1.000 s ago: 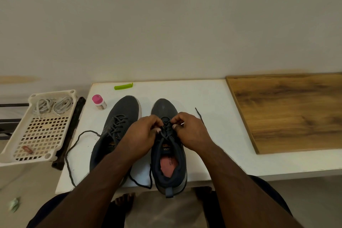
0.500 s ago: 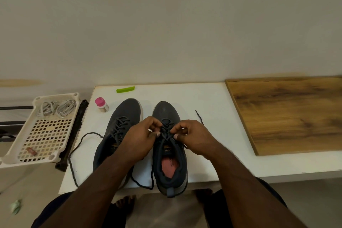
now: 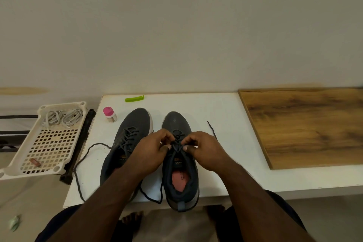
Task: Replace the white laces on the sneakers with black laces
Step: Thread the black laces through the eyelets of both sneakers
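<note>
Both hands, left hand and right hand, pinch the black lace at the right sneaker, table centre. Left sneaker at 9 o'clock looks laced, ends loose. White laces lie in the tray at 10 o'clock; tightening and tying likely remain.

A white tabletop carries two dark sneakers side by side, black laces trailing to its near left edge, a pink-capped bottle far left, a green clip at the far edge, and a wooden board at right.
</note>
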A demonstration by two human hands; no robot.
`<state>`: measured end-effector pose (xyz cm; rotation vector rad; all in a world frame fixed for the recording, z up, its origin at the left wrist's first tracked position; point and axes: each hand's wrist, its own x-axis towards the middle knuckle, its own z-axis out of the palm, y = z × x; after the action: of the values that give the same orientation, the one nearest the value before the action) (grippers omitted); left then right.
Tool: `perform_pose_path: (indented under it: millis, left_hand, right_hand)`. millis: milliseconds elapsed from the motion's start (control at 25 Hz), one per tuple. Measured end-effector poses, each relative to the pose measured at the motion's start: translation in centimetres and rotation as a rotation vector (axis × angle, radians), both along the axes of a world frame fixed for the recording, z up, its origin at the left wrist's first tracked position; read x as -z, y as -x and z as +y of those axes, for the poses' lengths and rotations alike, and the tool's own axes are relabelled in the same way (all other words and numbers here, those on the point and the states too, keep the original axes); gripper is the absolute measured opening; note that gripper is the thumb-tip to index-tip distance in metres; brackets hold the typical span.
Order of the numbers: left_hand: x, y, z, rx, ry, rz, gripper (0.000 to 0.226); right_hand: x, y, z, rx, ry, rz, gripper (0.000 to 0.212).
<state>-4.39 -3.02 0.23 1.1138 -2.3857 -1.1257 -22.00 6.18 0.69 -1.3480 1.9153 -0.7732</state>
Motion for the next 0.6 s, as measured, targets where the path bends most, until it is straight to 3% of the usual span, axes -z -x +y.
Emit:
perform_pose_path:
  millis: [280,600]
  left_hand:
    - [-0.15,-0.18,-0.12,0.037,-0.030,0.011,0.019]
    - [-0.42,-0.34,0.23,0.011,-0.002,0.012,0.019]
  right_hand:
    - [0.53,0.31,-0.21,0.033,0.020,-0.062,0.012]
    - [0.59,0.11,-0.22,0.029,0.008,0.002,0.006]
